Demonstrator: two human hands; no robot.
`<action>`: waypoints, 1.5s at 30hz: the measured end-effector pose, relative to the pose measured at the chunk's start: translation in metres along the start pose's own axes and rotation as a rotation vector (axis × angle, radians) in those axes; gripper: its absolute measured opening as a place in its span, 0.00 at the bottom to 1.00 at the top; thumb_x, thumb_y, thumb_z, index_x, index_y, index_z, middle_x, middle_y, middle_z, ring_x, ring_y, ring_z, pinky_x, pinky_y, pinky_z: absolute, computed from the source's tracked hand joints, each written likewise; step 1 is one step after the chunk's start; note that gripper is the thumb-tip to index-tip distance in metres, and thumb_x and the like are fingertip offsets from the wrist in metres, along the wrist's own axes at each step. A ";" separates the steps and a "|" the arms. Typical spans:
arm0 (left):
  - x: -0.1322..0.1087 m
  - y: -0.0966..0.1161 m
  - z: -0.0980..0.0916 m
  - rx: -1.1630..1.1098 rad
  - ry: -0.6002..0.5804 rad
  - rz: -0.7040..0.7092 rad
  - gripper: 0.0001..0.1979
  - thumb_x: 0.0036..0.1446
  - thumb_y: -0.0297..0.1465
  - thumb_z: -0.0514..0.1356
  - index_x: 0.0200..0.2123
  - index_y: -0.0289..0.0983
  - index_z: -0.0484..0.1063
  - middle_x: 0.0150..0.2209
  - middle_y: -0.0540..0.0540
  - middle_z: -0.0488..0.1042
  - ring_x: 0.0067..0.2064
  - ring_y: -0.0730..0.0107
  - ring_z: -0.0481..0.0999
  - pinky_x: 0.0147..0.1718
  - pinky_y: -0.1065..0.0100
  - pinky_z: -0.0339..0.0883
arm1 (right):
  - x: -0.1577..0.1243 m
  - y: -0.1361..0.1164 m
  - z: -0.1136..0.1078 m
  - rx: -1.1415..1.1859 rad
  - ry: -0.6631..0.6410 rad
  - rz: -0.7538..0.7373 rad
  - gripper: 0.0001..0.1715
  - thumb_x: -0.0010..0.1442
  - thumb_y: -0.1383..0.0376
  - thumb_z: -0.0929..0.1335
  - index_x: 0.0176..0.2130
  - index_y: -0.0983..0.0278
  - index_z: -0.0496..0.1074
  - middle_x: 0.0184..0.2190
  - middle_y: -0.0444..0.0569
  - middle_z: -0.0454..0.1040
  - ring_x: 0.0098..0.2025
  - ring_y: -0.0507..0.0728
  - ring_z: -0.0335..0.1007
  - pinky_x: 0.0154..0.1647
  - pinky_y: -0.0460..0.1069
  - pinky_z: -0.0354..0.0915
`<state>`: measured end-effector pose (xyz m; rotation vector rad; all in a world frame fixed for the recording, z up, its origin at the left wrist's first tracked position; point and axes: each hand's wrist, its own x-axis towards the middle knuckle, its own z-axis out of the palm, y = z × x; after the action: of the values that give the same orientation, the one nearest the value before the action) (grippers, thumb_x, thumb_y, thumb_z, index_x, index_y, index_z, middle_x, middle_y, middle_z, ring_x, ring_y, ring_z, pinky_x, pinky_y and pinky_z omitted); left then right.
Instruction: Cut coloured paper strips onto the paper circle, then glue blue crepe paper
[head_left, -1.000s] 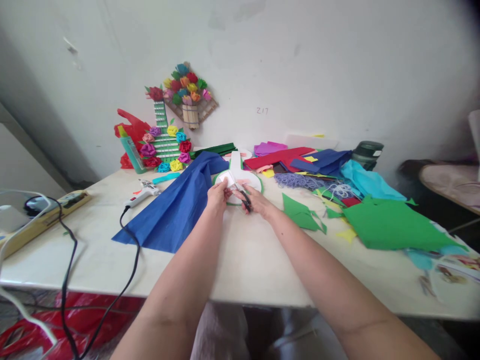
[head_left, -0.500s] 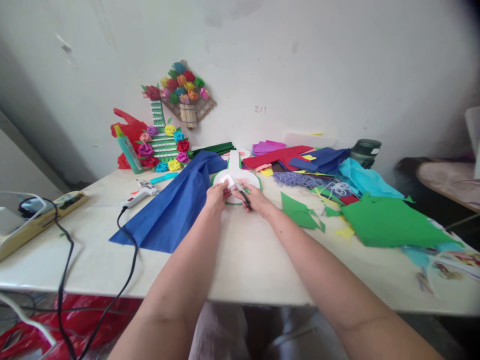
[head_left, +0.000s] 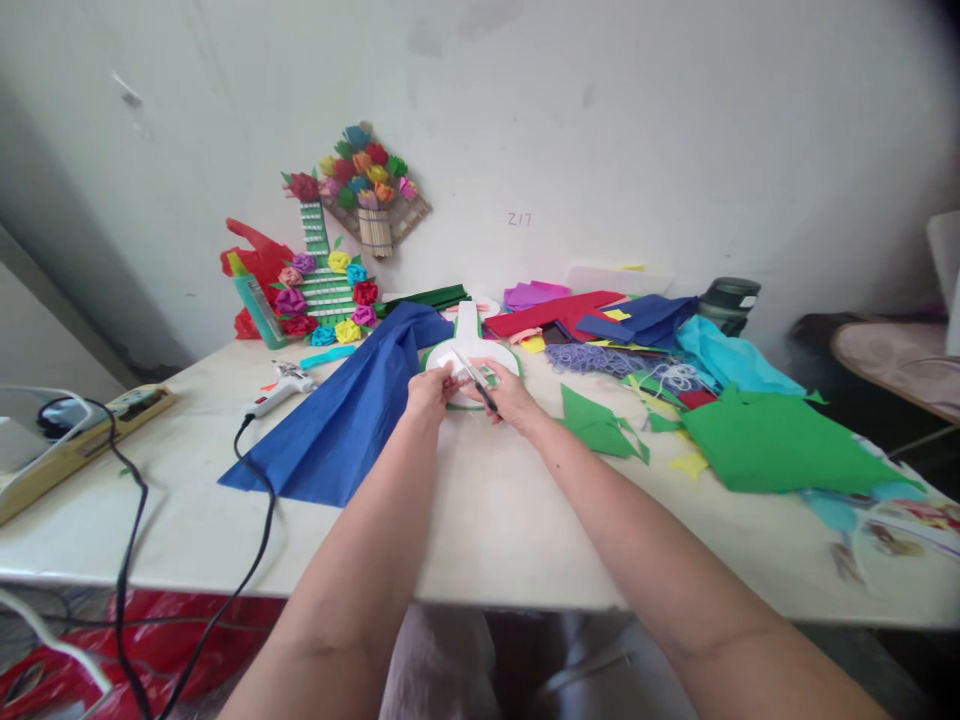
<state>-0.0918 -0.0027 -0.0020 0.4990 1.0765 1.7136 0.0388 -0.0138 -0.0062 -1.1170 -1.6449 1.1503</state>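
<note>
Both my hands meet at the middle of the table over a white round paddle-shaped piece (head_left: 468,338) with a green rim. My left hand (head_left: 430,390) pinches a small white piece of paper (head_left: 453,363). My right hand (head_left: 510,397) is closed on black-handled scissors (head_left: 475,380), whose blades point up and left into that paper. A large blue paper sheet (head_left: 352,415) lies just left of my left hand.
Green paper sheets (head_left: 772,445) and scraps lie to the right, with red, purple and cyan papers behind. A glue gun (head_left: 281,390) with a black cord (head_left: 255,500) lies at left. Paper-flower crafts (head_left: 337,290) and a glue bottle (head_left: 255,300) stand by the wall. A dark jar (head_left: 731,303) sits back right.
The hands stayed at the same spot; the scissors' blades have shifted slightly along the white paper, and the view has drifted a little.
</note>
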 end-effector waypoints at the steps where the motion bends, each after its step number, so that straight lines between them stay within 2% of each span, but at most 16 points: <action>1: -0.001 0.001 0.000 0.017 -0.001 0.007 0.08 0.46 0.21 0.61 0.19 0.31 0.64 0.13 0.52 0.62 0.15 0.80 0.64 0.17 0.76 0.64 | -0.001 -0.001 -0.001 0.015 -0.013 0.013 0.43 0.44 0.55 0.72 0.55 0.60 0.56 0.19 0.37 0.65 0.14 0.45 0.56 0.10 0.41 0.57; 11: -0.006 0.000 0.000 0.083 -0.129 -0.036 0.09 0.41 0.20 0.63 0.17 0.31 0.64 0.13 0.52 0.63 0.16 0.79 0.65 0.19 0.75 0.66 | -0.006 -0.009 -0.008 0.185 -0.132 0.159 0.44 0.49 0.50 0.68 0.58 0.62 0.50 0.15 0.36 0.63 0.15 0.48 0.60 0.13 0.41 0.59; 20: 0.003 0.005 -0.007 -0.015 -0.048 0.122 0.06 0.42 0.24 0.63 0.23 0.32 0.66 0.14 0.54 0.63 0.16 0.81 0.64 0.22 0.73 0.67 | -0.009 -0.013 -0.021 0.110 -0.272 0.193 0.37 0.56 0.52 0.63 0.60 0.60 0.48 0.15 0.39 0.66 0.14 0.48 0.62 0.11 0.39 0.49; 23: 0.007 0.003 -0.009 0.008 -0.085 0.142 0.07 0.40 0.26 0.64 0.23 0.31 0.67 0.14 0.55 0.62 0.16 0.82 0.62 0.21 0.74 0.65 | -0.010 -0.013 -0.029 0.079 -0.271 0.188 0.36 0.56 0.51 0.62 0.59 0.58 0.50 0.16 0.40 0.67 0.14 0.48 0.62 0.11 0.39 0.46; 28: 0.011 0.000 -0.012 0.121 -0.271 0.107 0.12 0.33 0.29 0.68 0.22 0.29 0.71 0.14 0.53 0.63 0.17 0.82 0.62 0.18 0.76 0.60 | -0.011 -0.016 -0.033 0.035 -0.282 0.191 0.39 0.54 0.51 0.64 0.60 0.61 0.49 0.15 0.40 0.66 0.15 0.47 0.62 0.12 0.39 0.47; 31: 0.012 -0.001 -0.014 0.163 -0.331 0.094 0.13 0.32 0.29 0.69 0.23 0.27 0.73 0.14 0.52 0.64 0.17 0.82 0.62 0.17 0.76 0.60 | -0.011 -0.015 -0.032 0.050 -0.282 0.168 0.39 0.54 0.52 0.65 0.59 0.62 0.51 0.14 0.38 0.65 0.15 0.47 0.61 0.11 0.39 0.48; 38: 0.014 0.002 -0.017 0.163 -0.318 0.061 0.10 0.35 0.27 0.68 0.23 0.27 0.73 0.14 0.51 0.64 0.17 0.82 0.62 0.17 0.77 0.62 | -0.007 -0.009 -0.026 0.091 -0.230 0.064 0.37 0.52 0.59 0.68 0.58 0.64 0.55 0.13 0.35 0.61 0.13 0.46 0.55 0.11 0.40 0.54; 45: 0.010 0.002 -0.015 0.143 -0.230 0.054 0.08 0.38 0.26 0.66 0.24 0.28 0.72 0.16 0.48 0.67 0.18 0.78 0.66 0.21 0.72 0.67 | -0.004 -0.010 -0.016 0.054 -0.148 -0.001 0.32 0.48 0.57 0.70 0.52 0.61 0.62 0.13 0.35 0.59 0.14 0.45 0.54 0.11 0.39 0.54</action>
<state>-0.1078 0.0002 -0.0099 0.8023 1.0302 1.5872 0.0526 -0.0155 0.0070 -1.0174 -1.7150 1.2955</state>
